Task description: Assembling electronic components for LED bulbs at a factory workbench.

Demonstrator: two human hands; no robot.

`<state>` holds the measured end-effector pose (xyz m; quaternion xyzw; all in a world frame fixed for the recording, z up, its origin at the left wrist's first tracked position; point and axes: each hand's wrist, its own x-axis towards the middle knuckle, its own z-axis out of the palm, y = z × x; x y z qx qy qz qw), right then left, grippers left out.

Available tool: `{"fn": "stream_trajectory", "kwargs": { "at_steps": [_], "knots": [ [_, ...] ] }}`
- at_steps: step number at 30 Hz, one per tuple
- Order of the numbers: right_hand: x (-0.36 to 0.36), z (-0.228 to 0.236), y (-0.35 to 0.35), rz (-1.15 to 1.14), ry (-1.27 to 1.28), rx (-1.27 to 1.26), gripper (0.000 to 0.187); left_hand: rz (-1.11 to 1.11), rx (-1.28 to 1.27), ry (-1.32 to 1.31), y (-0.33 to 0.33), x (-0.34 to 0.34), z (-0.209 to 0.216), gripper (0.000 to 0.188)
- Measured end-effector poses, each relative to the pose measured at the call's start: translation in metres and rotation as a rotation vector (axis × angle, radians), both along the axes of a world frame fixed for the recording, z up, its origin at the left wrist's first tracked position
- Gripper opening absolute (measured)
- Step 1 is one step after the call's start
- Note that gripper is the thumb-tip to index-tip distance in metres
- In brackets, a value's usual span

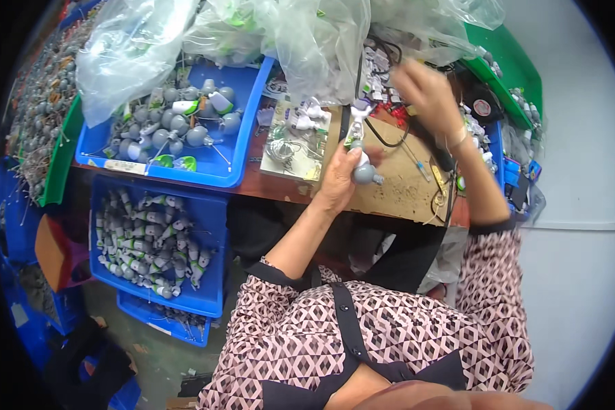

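My left hand (338, 179) is wrapped round a white-and-grey plastic part (364, 173) with a round grey ball at its lower end and a green band near my fingers. The part stands roughly upright over a brown board (396, 198). Its forked white top points away from me. My right hand (427, 96) is raised at the far right of the board, over small white pieces (379, 65) and red pieces (391, 111). Motion smears its fingers, so what they hold, if anything, does not show.
A blue tray (236, 167) of grey-balled parts stands at left, partly under clear plastic bags (133, 55). Below it, another blue bin (215, 273) holds similar parts. Black cable (389, 143) loops over the board. Green bins (526, 68) stand at far right by a white wall (581, 184).
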<state>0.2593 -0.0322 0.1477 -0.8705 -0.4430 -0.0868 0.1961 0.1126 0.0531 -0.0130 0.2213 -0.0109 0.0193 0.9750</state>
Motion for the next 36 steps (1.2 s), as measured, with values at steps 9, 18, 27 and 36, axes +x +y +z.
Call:
{"fn": "stream_trajectory", "kwargs": {
  "at_steps": [9, 18, 27, 36],
  "knots": [
    [-0.127, -0.08, -0.06, -0.145, 0.308, -0.014, 0.041, -0.044, -0.028, -0.131, -0.019, -0.003, 0.007, 0.045],
    [-0.125, -0.071, -0.077, -0.048, 0.349, -0.028, 0.039, -0.091, 0.078, -0.188, -0.015, 0.0, 0.007, 0.045],
    [-0.126, -0.037, -0.065, -0.133, 0.234, -0.415, 0.034, -0.02, -0.047, -0.156, -0.029, 0.004, -0.011, 0.04],
    [-0.057, 0.005, 0.157, 0.672, 0.055, -0.131, 0.017, -0.16, 0.008, -0.14, -0.016, -0.01, -0.006, 0.044]
  ]
}}
